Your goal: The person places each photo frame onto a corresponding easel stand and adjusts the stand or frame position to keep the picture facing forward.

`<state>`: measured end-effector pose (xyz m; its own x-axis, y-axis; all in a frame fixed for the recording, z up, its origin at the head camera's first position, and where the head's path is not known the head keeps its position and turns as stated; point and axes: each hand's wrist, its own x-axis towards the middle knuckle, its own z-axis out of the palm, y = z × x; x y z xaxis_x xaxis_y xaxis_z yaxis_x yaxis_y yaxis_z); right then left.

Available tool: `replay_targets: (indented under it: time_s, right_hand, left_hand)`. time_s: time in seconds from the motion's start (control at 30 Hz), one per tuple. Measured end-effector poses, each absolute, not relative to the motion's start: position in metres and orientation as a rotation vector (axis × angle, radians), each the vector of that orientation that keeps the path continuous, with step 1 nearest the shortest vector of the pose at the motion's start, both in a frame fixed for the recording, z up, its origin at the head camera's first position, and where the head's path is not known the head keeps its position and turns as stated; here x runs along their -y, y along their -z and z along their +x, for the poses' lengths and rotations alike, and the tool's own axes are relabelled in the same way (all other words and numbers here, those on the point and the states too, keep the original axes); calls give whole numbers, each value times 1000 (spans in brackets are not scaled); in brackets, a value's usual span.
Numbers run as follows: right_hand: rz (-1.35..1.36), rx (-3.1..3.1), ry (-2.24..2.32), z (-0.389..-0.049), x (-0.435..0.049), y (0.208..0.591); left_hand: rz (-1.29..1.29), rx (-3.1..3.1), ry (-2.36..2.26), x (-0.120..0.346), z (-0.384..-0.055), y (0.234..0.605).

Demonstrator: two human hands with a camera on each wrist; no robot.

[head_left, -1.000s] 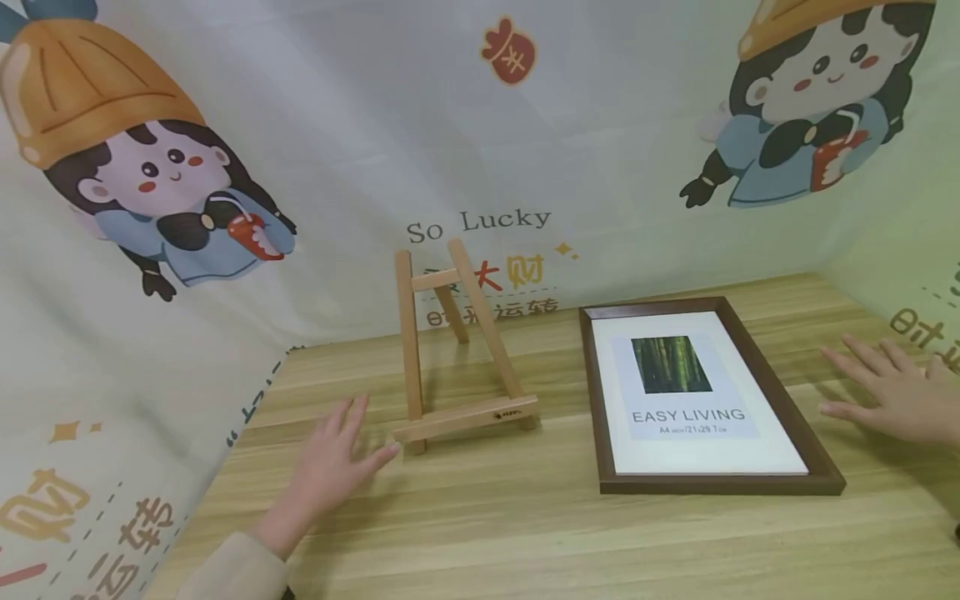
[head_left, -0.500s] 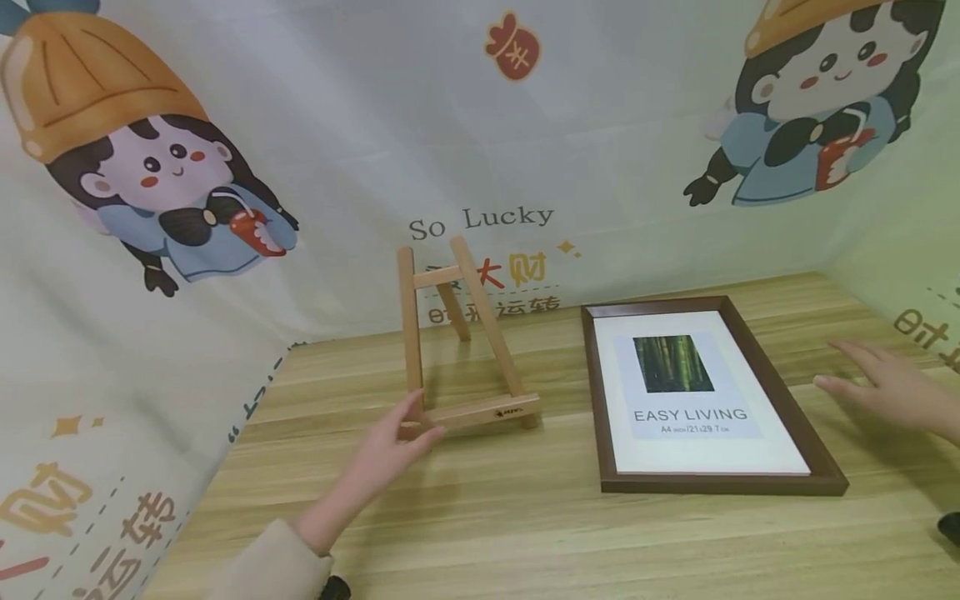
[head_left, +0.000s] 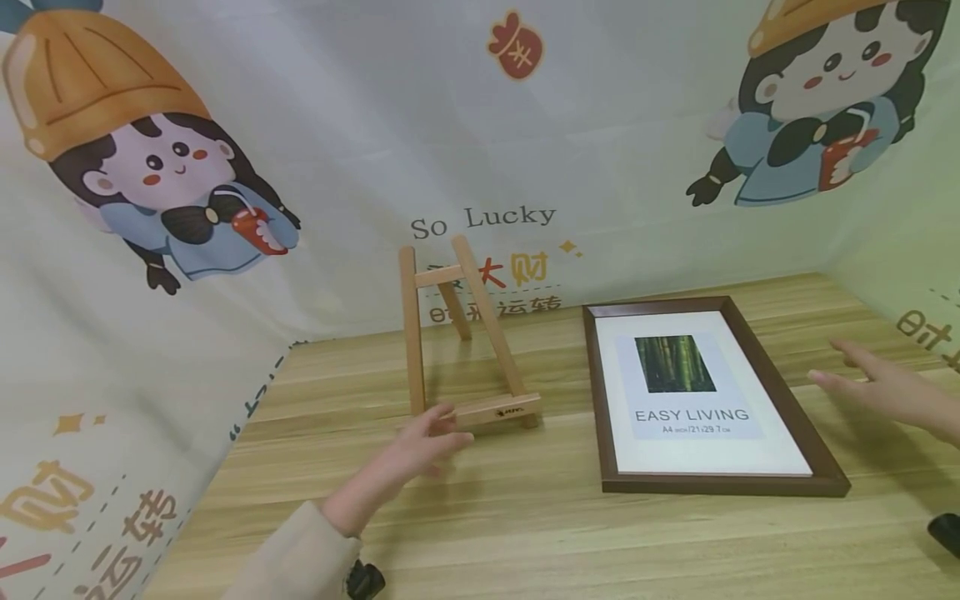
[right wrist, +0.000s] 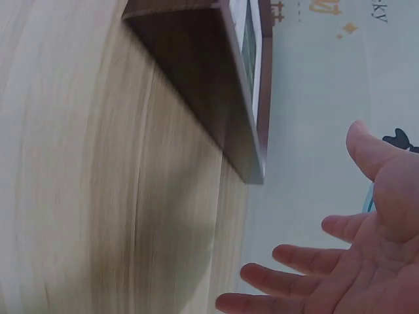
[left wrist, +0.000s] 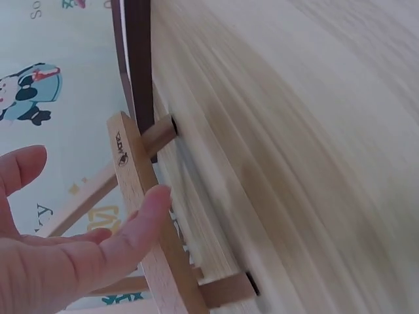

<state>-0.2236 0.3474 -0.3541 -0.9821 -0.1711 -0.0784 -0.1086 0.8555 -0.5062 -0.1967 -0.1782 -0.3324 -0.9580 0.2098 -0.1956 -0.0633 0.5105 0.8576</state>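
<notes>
A small wooden easel (head_left: 487, 321) stands upright on the table, its ledge across the front. My left hand (head_left: 412, 450) is in front of the ledge's left end, fingers loosely spread; in the left wrist view the hand (left wrist: 72, 255) overlaps the ledge (left wrist: 154, 216), and whether it touches is unclear. A brown picture frame (head_left: 609, 400) lies face up right of the easel, with a bamboo picture (head_left: 675, 364) and "EASY LIVING" print. Right of the frame hovers my right hand (head_left: 888, 396). In the right wrist view its fingers (right wrist: 308, 258) are spread and hold nothing, apart from the frame (right wrist: 203, 72).
The wood-grain table (head_left: 525, 533) meets a printed cloth backdrop (head_left: 360, 108) behind and at both sides. Cartoon figures and lettering cover the cloth. A beige sleeve (head_left: 300, 554) and a black wrist device (head_left: 365, 579) are on the left arm.
My left hand has moved rightward from beside the easel to in front of its ledge. The right hand has turned more side-on and shifted slightly. Easel and picture frame stay put.
</notes>
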Motion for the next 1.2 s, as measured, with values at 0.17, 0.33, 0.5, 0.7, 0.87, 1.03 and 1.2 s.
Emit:
replay_targets:
  time_s: [0.17,0.33,0.5,0.7,0.87,1.03,1.2]
  right_hand:
    - [-202,-2798,883,-220,-343,350]
    - [-171,-2679,951,-221,-345,353]
    - [-153,-2628,967,-222,-347,356]
    - [-122,-2611,962,-218,-347,356]
    - [-119,-2619,953,-215,-347,358]
    - [-126,-2601,964,-213,-347,361]
    - [-117,-2594,962,-213,-346,364]
  left_hand:
    - [136,-2392,-1453,172,-199,333]
    - [130,-2343,-1456,163,-200,336]
    - [120,-2325,-1447,153,-201,337]
    - [120,-2343,-1404,144,-202,341]
    - [119,-2330,-1392,138,-202,342]
    - [113,-2326,-1356,132,-205,343]
    - [120,-2311,-1340,125,-211,347]
